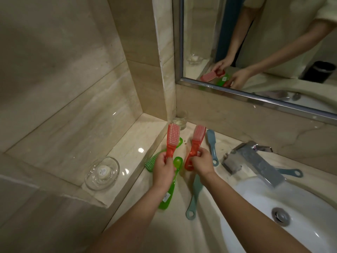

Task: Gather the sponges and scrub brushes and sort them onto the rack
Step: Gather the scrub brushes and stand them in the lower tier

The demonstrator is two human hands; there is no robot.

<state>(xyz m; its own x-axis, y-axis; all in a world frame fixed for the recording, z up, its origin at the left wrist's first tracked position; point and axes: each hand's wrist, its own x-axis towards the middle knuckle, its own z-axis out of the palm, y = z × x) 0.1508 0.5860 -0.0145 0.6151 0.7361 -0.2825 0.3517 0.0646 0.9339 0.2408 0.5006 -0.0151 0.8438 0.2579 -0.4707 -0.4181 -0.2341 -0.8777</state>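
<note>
Left hand [164, 168] grips the handle of one red scrub brush [171, 141]; right hand [202, 163] pinches the handle of a second red scrub brush [196, 143]. Both are held left of the faucet [255, 161], bristle heads away from the person. Judged light, rigid plastic, possibly slick; the handle is the sound hold. A green brush [167, 190] lies under the left hand. No rack in view.

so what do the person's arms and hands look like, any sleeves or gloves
Both the left hand and right hand are bare, with no gloves, rings or watch visible. The forearms are bare too. The mirror shows a short, pale cream sleeve on the upper arm.
</note>
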